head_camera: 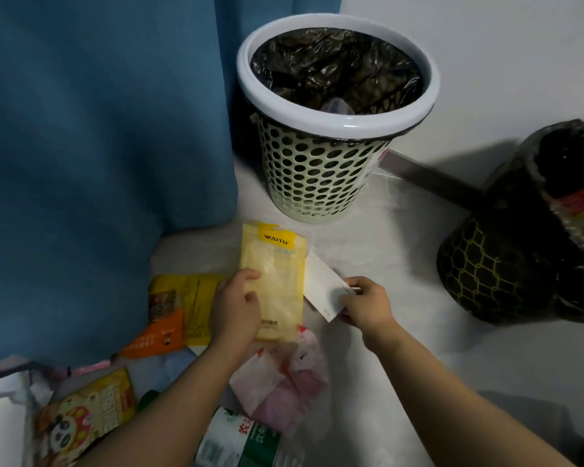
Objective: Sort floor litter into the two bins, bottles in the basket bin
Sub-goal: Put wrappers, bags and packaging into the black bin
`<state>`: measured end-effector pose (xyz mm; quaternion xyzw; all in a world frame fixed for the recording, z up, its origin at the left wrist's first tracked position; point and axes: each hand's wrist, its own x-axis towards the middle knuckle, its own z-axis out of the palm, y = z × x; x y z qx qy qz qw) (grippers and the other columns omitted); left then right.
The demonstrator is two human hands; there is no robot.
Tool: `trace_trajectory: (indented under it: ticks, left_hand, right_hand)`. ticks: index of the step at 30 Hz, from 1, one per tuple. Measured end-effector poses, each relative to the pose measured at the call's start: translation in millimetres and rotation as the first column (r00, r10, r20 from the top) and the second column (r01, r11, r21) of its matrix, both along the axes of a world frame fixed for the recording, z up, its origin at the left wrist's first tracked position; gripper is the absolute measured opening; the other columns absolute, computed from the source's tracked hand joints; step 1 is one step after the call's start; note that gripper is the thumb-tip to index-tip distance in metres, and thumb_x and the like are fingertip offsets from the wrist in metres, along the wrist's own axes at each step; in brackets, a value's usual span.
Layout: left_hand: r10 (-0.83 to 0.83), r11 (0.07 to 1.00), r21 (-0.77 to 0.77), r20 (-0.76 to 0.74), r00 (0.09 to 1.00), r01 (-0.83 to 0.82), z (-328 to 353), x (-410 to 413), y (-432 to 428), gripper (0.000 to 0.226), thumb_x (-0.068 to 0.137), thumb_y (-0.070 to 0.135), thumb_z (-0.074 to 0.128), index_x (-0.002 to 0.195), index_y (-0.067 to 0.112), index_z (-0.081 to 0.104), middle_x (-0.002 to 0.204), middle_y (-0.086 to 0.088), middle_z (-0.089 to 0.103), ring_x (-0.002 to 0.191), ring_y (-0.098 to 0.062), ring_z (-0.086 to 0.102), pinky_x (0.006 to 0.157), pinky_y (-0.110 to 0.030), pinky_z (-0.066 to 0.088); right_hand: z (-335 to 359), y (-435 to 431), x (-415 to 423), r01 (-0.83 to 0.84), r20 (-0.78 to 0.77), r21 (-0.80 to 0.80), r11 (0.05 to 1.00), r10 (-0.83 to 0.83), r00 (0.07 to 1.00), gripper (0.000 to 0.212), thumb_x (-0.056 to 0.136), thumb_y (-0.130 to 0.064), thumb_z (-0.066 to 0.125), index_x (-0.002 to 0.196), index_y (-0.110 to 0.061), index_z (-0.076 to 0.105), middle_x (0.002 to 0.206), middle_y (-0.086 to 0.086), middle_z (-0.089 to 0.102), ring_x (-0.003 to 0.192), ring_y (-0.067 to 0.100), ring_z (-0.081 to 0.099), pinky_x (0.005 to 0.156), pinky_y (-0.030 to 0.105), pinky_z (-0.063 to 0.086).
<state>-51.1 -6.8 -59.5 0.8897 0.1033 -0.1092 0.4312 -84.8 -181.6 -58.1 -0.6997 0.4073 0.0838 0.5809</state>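
Observation:
My left hand grips a flat yellow plastic pouch by its lower left edge, holding it upright above the floor. My right hand pinches a white paper card just right of the pouch. The perforated basket bin with a white rim and black liner stands ahead; a clear bottle top shows inside it. A second, dark patterned bin with a black liner stands at the right, with a wrapper at its mouth. A plastic bottle with a green label lies at the bottom, under my left forearm.
Snack wrappers lie on the floor at left: an orange-yellow packet, a panda-print packet, and a pink-white bag below my hands. A blue curtain hangs at left. A white wall runs behind the bins.

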Motion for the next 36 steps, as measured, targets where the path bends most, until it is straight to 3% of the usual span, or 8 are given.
trace_trajectory:
  ticks: [6,10,13,18,23,25,31,36]
  left_hand:
    - [0.054,0.986,-0.159,0.010,0.998,-0.052,22,-4,-14,0.034,0.086,-0.003,0.048,0.099,0.027,0.058,0.117,-0.010,0.061,0.097,-0.026,0.057,0.071,-0.026,0.044]
    - [0.115,0.962,-0.244,-0.035,0.993,-0.120,39,-10,-26,0.035,0.087,-0.003,0.047,0.102,0.026,0.058,0.119,-0.007,0.059,0.094,-0.023,0.056,0.063,-0.023,0.044]
    - [0.128,0.916,-0.372,-0.079,0.989,-0.149,51,-18,-38,0.043,0.085,-0.008,0.045,0.104,0.031,0.052,0.121,-0.006,0.057,0.098,-0.025,0.057,0.068,-0.026,0.051]
    - [0.118,0.755,-0.610,-0.234,0.965,-0.240,69,-26,-60,0.043,0.085,-0.011,0.042,0.097,0.029,0.054,0.120,-0.008,0.055,0.099,-0.026,0.055,0.081,-0.040,0.051]
    - [0.082,0.438,-0.772,-0.476,0.876,-0.461,92,-32,-63,0.023,0.095,0.010,0.038,0.102,0.008,0.060,0.088,-0.018,0.066,0.072,-0.027,0.063,0.066,-0.034,0.051]
    - [0.020,0.396,-0.774,-0.530,0.848,-0.494,90,-33,-59,0.033,0.099,0.028,0.039,0.096,0.007,0.063,0.074,-0.013,0.070,0.061,-0.023,0.067,0.057,-0.031,0.052]
    - [0.076,0.544,-0.744,-0.418,0.905,-0.388,77,-34,-58,0.030,0.087,-0.002,0.055,0.117,-0.002,0.057,0.106,-0.024,0.063,0.074,-0.027,0.062,0.054,-0.028,0.054]
    - [0.120,0.573,-0.717,-0.406,0.906,-0.397,72,-33,-57,0.041,0.083,-0.010,0.055,0.122,0.002,0.053,0.102,-0.019,0.063,0.075,-0.027,0.061,0.061,-0.031,0.051]
  right_hand:
    - [51,-13,-8,0.247,0.134,0.306,0.919,-0.298,0.945,0.024,0.085,0.014,0.041,0.085,-0.006,0.055,0.075,0.008,0.056,0.062,0.018,0.052,0.065,0.032,0.050]
    - [84,-18,-10,0.321,0.271,0.251,0.913,-0.385,0.882,0.018,0.090,0.009,0.044,0.093,-0.005,0.055,0.077,0.001,0.054,0.069,0.015,0.054,0.066,0.029,0.053]
    - [95,-19,-15,0.322,0.486,-0.189,0.928,-0.196,0.852,0.020,0.088,0.001,0.052,0.083,-0.018,0.058,0.078,-0.010,0.055,0.079,0.011,0.056,0.074,0.031,0.051]
    - [87,-7,-36,0.155,0.586,-0.702,0.695,0.441,0.679,0.014,0.079,-0.008,0.052,0.085,-0.014,0.064,0.081,-0.011,0.054,0.081,0.007,0.051,0.076,0.010,0.037]
    - [65,-1,-48,-0.086,0.463,-0.774,0.627,0.653,0.599,0.023,0.071,-0.012,0.046,0.089,-0.022,0.057,0.088,0.005,0.064,0.087,0.014,0.052,0.079,0.012,0.037]
    - [62,0,-51,-0.135,0.444,-0.778,0.613,0.689,0.572,0.024,0.072,-0.011,0.045,0.087,-0.013,0.064,0.088,0.006,0.066,0.089,0.014,0.053,0.082,0.015,0.040]
    - [56,6,-57,-0.212,0.426,-0.785,0.582,0.756,0.497,0.026,0.073,-0.012,0.049,0.086,-0.009,0.070,0.095,0.001,0.072,0.099,0.014,0.059,0.093,0.016,0.043]
    - [55,5,-58,-0.214,0.464,-0.721,0.659,0.689,0.557,0.024,0.072,-0.025,0.055,0.088,-0.016,0.071,0.097,-0.008,0.071,0.103,0.009,0.056,0.095,0.023,0.042]
